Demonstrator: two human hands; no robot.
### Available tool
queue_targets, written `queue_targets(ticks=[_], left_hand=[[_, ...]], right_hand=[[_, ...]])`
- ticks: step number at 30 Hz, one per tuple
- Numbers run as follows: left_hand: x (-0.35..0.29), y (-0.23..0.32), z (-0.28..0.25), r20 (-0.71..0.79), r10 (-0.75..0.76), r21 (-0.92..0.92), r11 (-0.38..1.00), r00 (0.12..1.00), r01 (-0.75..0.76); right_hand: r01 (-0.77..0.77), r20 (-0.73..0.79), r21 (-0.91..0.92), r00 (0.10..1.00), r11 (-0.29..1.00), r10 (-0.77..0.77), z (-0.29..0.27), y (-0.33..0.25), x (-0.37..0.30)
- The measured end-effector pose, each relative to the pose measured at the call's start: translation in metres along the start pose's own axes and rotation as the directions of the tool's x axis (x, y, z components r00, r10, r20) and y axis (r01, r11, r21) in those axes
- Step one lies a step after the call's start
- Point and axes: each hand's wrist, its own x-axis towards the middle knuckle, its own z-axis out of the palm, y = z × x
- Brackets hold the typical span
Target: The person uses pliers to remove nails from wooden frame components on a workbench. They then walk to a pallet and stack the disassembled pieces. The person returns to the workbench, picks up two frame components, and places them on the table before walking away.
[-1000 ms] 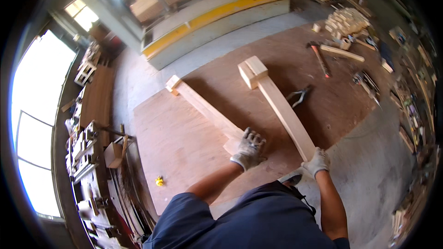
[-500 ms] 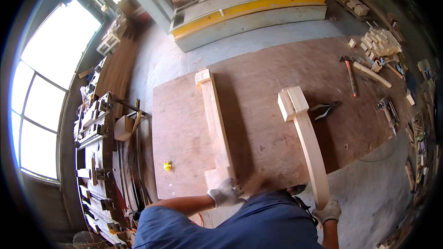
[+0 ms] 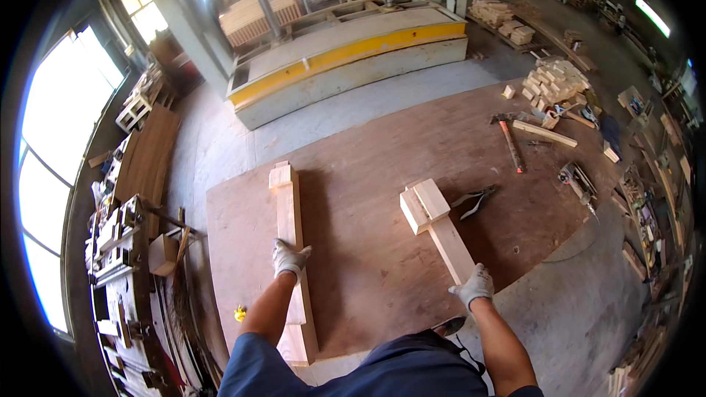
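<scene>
Broad lane in the middle, crowding at right

On the board (image 3: 360, 250), a hand could pass lengthwise between the left beam (image 3: 289, 209) and the right beam (image 3: 451, 250). The left hand (image 3: 291, 258) covers part of the left beam; the right hand (image 3: 474, 287) blocks the right beam's near end. Left of the left beam there is room, though the left forearm (image 3: 263, 315) crosses it nearby, beside a yellow scrap (image 3: 240, 314). Pliers (image 3: 474, 200) crowd the right side of the block (image 3: 426, 206). Farther right, hammer (image 3: 512, 145), stick (image 3: 544, 133) and metal tool (image 3: 579, 182) obstruct, with a wood pile (image 3: 555, 84) beyond. A floor strip (image 3: 368, 110) separates board and machine (image 3: 353, 48)
</scene>
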Motion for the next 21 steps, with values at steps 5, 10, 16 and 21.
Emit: queue_targets(ticks=[5,10,16,21], left_hand=[[0.026,-0.01,0.012,0.045,-0.133,-0.075,0.988,0.99,0.136],[0.01,0.001,-0.005,0.087,-0.115,-0.047,0.992,0.99,0.12],[-0.029,-0.034,0.031,0.129,0.079,0.026,0.996,0.988,-0.083],[-0.119,-0.054,0.051,0.205,0.269,0.072,0.955,0.941,-0.289]], right_hand=[[-0.021,-0.063,-0.017,0.998,1.0,0.02,0.015,0.006,0.004],[-0.036,-0.002,-0.035,0.999,0.999,0.036,0.021,0.023,-0.014],[-0.012,0.011,-0.02,1.0,1.0,0.013,0.034,0.068,-0.1],[-0.135,0.214,0.08,0.97,0.988,0.115,0.013,0.102,-0.172]])
